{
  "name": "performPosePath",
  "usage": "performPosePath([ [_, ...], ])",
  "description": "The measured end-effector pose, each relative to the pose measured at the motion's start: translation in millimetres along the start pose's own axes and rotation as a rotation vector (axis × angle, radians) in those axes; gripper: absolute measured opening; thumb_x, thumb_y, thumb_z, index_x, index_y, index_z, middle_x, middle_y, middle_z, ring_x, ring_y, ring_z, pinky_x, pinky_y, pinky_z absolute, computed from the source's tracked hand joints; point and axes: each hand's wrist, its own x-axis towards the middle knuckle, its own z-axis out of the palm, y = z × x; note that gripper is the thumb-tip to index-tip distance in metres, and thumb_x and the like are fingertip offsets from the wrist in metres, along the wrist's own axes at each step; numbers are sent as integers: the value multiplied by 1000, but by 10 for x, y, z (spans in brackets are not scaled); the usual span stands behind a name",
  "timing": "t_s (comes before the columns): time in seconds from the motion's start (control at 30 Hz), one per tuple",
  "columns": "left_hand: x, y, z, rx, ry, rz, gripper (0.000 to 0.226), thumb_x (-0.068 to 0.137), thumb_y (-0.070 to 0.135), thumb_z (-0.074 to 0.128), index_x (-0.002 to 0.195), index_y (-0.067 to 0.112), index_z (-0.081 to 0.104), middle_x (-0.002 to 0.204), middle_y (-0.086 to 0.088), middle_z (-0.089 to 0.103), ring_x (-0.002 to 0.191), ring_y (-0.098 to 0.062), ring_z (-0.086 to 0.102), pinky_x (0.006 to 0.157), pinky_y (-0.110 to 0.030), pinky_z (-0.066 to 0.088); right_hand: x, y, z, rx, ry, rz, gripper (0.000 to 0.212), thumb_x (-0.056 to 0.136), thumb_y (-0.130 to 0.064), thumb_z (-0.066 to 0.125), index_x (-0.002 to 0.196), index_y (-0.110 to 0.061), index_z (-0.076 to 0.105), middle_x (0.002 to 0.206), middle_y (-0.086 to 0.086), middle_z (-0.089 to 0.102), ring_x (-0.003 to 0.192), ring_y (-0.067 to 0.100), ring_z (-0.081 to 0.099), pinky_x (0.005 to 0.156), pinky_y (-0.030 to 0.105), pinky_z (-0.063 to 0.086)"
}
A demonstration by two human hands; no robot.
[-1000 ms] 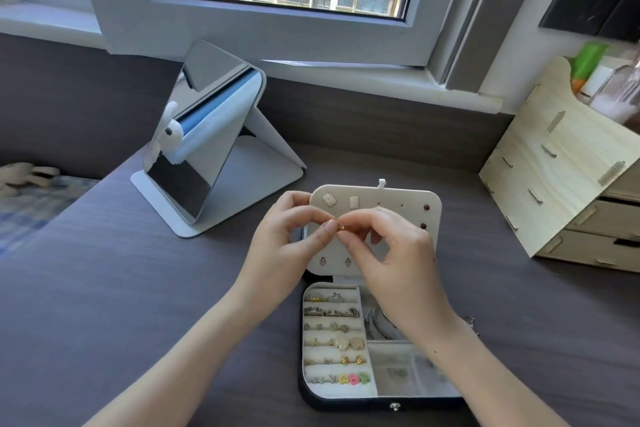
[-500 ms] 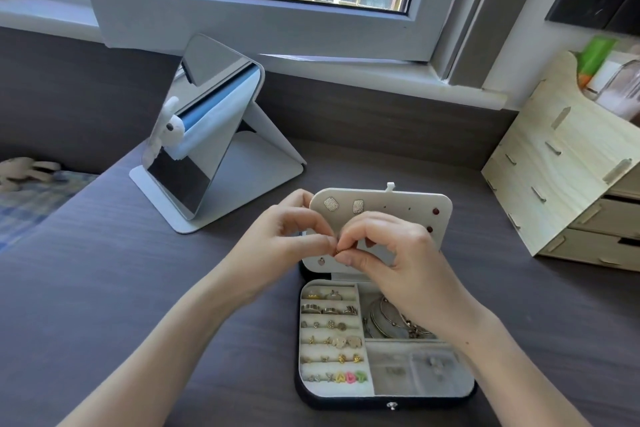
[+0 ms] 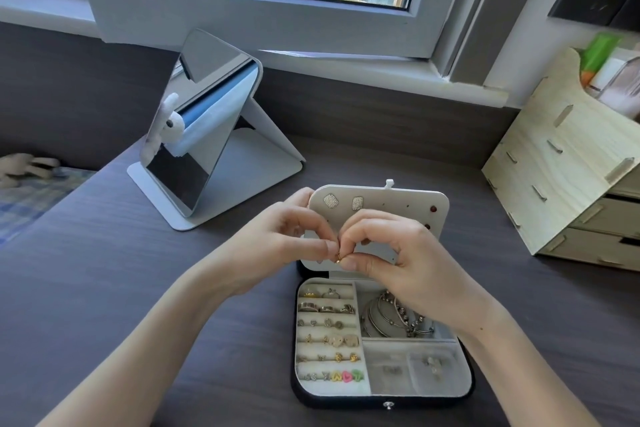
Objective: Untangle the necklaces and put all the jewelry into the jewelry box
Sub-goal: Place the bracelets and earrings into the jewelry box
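An open black jewelry box (image 3: 465, 388) with a white lining lies on the dark desk. Its upright white earring panel (image 3: 408, 204) holds a few studs. Rows of rings and earrings (image 3: 327, 340) fill the left slots, and silver bangles (image 3: 384, 319) lie in the upper right compartment. Just above the box, in front of the panel, my left hand (image 3: 277, 250) and my right hand (image 3: 398, 256) meet fingertip to fingertip. Between them they pinch a tiny gold piece of jewelry (image 3: 338, 257). No necklace chain is visible.
A white folding mirror (image 3: 204, 135) stands at the back left of the desk. A pale wooden drawer organizer (image 3: 568, 184) sits at the right edge. A window sill runs behind. A plush toy (image 3: 24, 165) lies on checked fabric at far left.
Both hands have sunk slightly toward the box while still pinching the small gold piece; the fingers have curled closer together. The bangles have come into view below the right hand.
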Motion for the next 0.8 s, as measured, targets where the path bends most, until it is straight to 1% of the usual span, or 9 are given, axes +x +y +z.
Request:
performPosePath([
  [0.13, -1, -10, -1, -4, -11, -2, 12, 65, 30, 71, 68, 19, 73, 115, -19, 45, 113, -24, 49, 96, -41, 44, 3, 3, -22, 19, -30, 1, 10, 83, -3, 68, 82, -12, 64, 89, -7, 61, 90, 12, 59, 81, 16, 44],
  [0.23, 0, -11, -6, -1, -9, -5, 14, 66, 32, 71, 69, 18, 73, 111, -15, 46, 110, -24, 50, 92, -36, 46, 5, 10, -29, 41, -41, 1, 11, 82, -3, 68, 81, -12, 64, 90, -7, 60, 90, 13, 58, 81, 17, 44],
  [0.37, -2, -7, -2, 1, -18, -2, 14, 67, 32, 71, 70, 19, 73, 110, -13, 46, 109, -21, 50, 93, -37, 46, 8, 21, -35, 69, -48, 2, 8, 82, -4, 67, 82, -11, 64, 90, -6, 60, 90, 14, 58, 81, 16, 43],
  [0.5, -1, -15, 7, -12, -5, -5, 16, 65, 34, 72, 69, 18, 73, 112, -13, 47, 109, -21, 50, 92, -34, 46, 4, 33, -37, 92, -42, 11, 4, 82, -6, 66, 81, -9, 64, 89, -4, 60, 89, 13, 58, 82, 16, 42],
  [0.63, -1, -31, 20, -53, 10, -23, 21, 65, 34, 72, 70, 14, 73, 101, 2, 50, 96, -14, 52, 79, -27, 47, 4, 61, -17, 120, -15, 26, 5, 85, -11, 64, 80, -9, 62, 89, -2, 60, 89, 16, 57, 83, 19, 42],
  [0.67, -1, -35, 25, -69, 24, -22, 21, 66, 35, 72, 71, 14, 73, 101, 2, 50, 94, -14, 52, 77, -26, 46, 6, 70, -8, 137, 0, 32, 7, 85, -14, 63, 80, -10, 61, 89, -1, 60, 89, 17, 56, 83, 21, 42],
  [0.73, -4, -38, 25, -61, 46, -8, 24, 68, 37, 71, 74, 14, 73, 104, -4, 50, 90, -15, 51, 73, -24, 45, 12, 78, 9, 177, 35, 47, 11, 85, -22, 62, 81, -11, 61, 89, 0, 60, 88, 20, 56, 83, 26, 44],
  [0.8, -14, -22, 18, -48, 40, -2, 27, 70, 39, 70, 75, 13, 73, 107, -9, 49, 88, -12, 52, 71, -20, 43, 9, 73, 21, 191, 64, 49, 12, 83, -25, 62, 81, -13, 63, 88, -1, 62, 87, 21, 57, 83, 31, 47],
])
